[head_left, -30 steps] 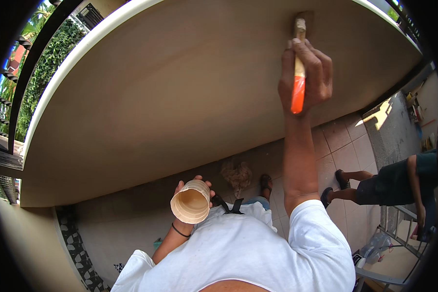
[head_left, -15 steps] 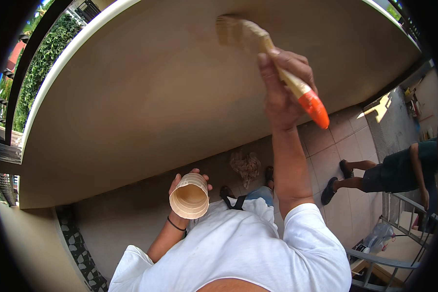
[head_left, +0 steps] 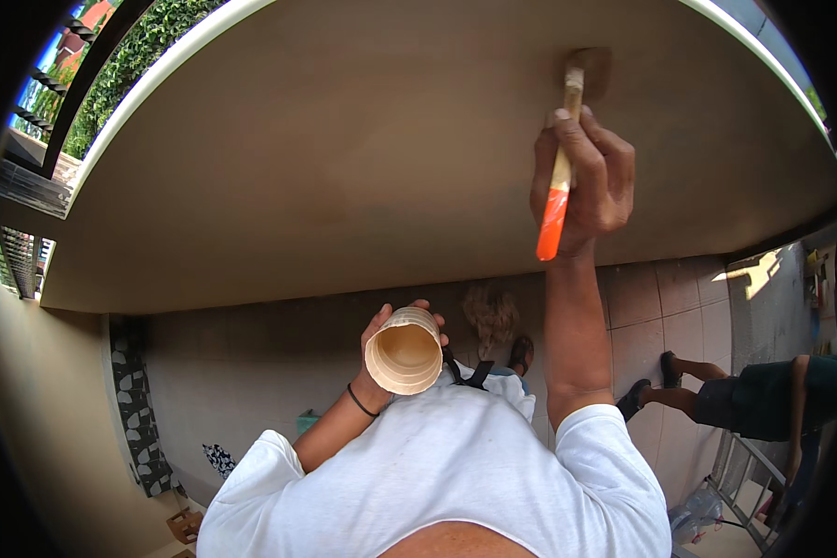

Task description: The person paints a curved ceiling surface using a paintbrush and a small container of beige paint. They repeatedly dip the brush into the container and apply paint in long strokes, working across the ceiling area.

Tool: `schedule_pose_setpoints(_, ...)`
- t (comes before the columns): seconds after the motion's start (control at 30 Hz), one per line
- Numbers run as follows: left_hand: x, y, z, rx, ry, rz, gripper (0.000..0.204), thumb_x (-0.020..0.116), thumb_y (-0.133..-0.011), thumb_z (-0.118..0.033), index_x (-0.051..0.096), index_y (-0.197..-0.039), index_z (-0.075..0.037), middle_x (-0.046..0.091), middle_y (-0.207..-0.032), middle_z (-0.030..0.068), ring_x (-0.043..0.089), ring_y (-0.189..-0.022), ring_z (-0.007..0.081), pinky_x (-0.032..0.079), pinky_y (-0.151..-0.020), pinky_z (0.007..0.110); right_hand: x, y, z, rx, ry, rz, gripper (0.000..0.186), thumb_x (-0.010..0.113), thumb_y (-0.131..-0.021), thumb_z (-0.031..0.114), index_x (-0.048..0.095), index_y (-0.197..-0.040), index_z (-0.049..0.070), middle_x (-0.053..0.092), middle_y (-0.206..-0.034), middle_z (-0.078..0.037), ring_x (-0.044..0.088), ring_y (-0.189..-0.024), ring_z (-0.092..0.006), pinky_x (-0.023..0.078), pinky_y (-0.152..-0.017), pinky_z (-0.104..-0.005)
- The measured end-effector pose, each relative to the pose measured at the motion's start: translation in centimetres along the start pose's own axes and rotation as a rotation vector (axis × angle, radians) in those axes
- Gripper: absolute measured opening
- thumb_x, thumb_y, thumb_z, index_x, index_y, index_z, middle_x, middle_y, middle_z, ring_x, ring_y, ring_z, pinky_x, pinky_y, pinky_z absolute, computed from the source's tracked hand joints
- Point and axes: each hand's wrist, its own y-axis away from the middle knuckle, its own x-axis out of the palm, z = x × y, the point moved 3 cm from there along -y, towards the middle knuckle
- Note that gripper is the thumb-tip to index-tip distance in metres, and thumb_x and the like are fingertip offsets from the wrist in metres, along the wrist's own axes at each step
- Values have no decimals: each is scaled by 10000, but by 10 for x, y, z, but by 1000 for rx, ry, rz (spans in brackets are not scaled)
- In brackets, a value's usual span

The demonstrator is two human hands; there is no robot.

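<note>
My right hand (head_left: 597, 177) is wrapped around the wooden handle of a paintbrush (head_left: 557, 209) with an orange end. The brush head, at the far end, presses against a broad, smooth tan wall surface (head_left: 298, 167). Lower and to the left, my left hand (head_left: 372, 377) grips a ribbed cream-coloured plastic cup (head_left: 428, 322) from the side, fingers curled round its far edge. Its mouth faces up toward me and a pale inside shows; how much paint it holds I cannot tell.
A person (head_left: 763, 400) in dark clothing stands at the right on the tiled floor (head_left: 642, 335), near a metal ladder (head_left: 753, 465). A crumpled rag or bag (head_left: 491, 316) lies on the floor by my feet. Black railings (head_left: 42, 112) and greenery are beyond the left edge.
The brush has moved right along the wall and turned more upright, its head now against the surface. The cup appears farther right and higher as the view shifted.
</note>
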Motion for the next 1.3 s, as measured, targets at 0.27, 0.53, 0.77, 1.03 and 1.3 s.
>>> schedule_pose_setpoints(0.27,7,5,-5,-5,-30,24,603,493,-1106,-531,547,-1438,-30,653,-1307,274,698,-1153,478,686,-839,577,10,11,62,34,-487,186,368,895,-688,-31,823,-1024,101,746,-991,-97,754,-913,-236,637,-727,-335)
schedule_pose_setpoints(0.53,-29,44,-18,-5,84,83,611,484,-1119,-537,515,-1487,-50,600,-1397,293,640,-1261,502,658,-914,650,-63,-15,-82,382,-136,-198,189,819,-935,-31,698,-1078,0,738,-1038,-116,760,-920,-209,656,-767,-328)
schedule_pose_setpoints(0.77,-37,66,-38,25,86,77,619,455,-1126,-544,509,-1495,-50,594,-1394,300,633,-1265,514,652,-921,660,39,24,93,-5,-78,146,298,892,-765,-29,824,-1024,102,737,-963,-85,731,-851,-235,612,-751,-340)
schedule_pose_setpoints(1.03,-34,82,-49,73,99,149,613,453,-1129,-534,503,-1502,-50,585,-1413,306,618,-1291,520,646,-930,670,43,28,109,46,-507,168,263,885,-814,-52,798,-1019,88,753,-992,-79,743,-891,-184,632,-742,-304)
schedule_pose_setpoints(1.3,-37,96,-51,117,25,83,594,466,-1118,-527,546,-1462,-50,647,-1366,289,687,-1207,478,678,-879,597,-26,-18,-15,435,-195,-203,124,817,-950,3,730,-1039,3,764,-1011,-101,728,-890,-158,627,-783,-320)
